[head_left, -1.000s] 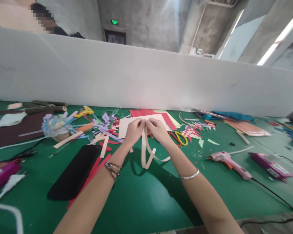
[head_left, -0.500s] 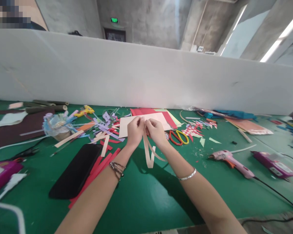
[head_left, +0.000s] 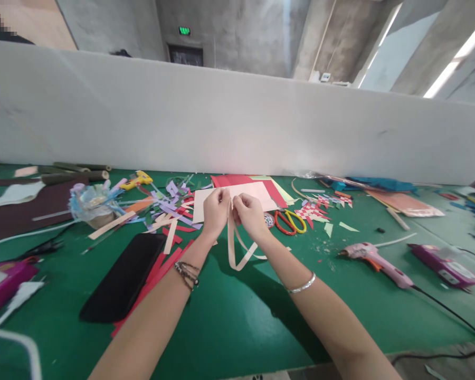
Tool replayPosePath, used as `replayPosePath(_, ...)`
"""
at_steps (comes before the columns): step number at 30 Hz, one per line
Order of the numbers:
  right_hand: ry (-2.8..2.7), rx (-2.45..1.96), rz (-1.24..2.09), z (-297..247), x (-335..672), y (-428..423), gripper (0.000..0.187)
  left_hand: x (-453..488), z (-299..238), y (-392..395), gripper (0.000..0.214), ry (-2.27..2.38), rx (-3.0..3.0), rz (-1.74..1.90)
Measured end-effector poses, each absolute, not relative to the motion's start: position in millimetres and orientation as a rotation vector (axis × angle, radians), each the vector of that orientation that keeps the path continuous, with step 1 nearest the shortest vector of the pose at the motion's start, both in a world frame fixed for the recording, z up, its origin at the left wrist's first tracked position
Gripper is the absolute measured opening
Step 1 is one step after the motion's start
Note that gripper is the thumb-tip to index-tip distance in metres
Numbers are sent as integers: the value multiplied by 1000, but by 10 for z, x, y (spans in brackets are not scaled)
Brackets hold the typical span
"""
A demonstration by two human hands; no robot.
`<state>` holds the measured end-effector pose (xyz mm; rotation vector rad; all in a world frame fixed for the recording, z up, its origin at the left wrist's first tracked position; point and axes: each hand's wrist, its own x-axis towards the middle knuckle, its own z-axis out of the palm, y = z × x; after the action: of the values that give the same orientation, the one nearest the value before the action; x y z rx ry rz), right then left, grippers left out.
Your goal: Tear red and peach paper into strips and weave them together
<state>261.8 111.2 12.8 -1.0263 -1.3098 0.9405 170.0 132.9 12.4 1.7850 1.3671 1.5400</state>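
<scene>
Pale peach paper strips (head_left: pixel 231 245) hang in loose loops from my two hands, above the green table. My left hand (head_left: pixel 216 212) is closed in a pinch at their top end. Close beside it, my right hand (head_left: pixel 249 215) pinches the strips too, fingertips nearly touching those of the left. The exact spot between the fingers is hidden. Behind the hands lie a pale peach sheet (head_left: pixel 257 191) and a red sheet (head_left: pixel 237 180). Scissors with red and yellow handles (head_left: pixel 277 224) rest just right of my right hand.
A black phone (head_left: pixel 122 279) lies on red paper strips (head_left: pixel 154 285) at left. Purple paper scraps (head_left: pixel 176 206) and a yellow glue gun (head_left: pixel 136 180) are farther back. At right are a pink glue gun (head_left: pixel 383 265) with its cord and a purple box (head_left: pixel 445 266). A white partition (head_left: pixel 237 121) stands behind.
My hands have shifted slightly left and a little apart. The hanging loop of paper strip has swung left and opened wider.
</scene>
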Motion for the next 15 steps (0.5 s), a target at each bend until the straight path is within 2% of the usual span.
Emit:
replayPosePath(7, -1202, -970, 962, 136, 2669, 1148, 28, 1670, 163, 1312, 36, 1208, 1934, 1351)
replayPosePath(15, -1361, -978, 924, 142, 2667, 1134, 32, 1681, 133, 1274, 35, 1260, 1969, 1427)
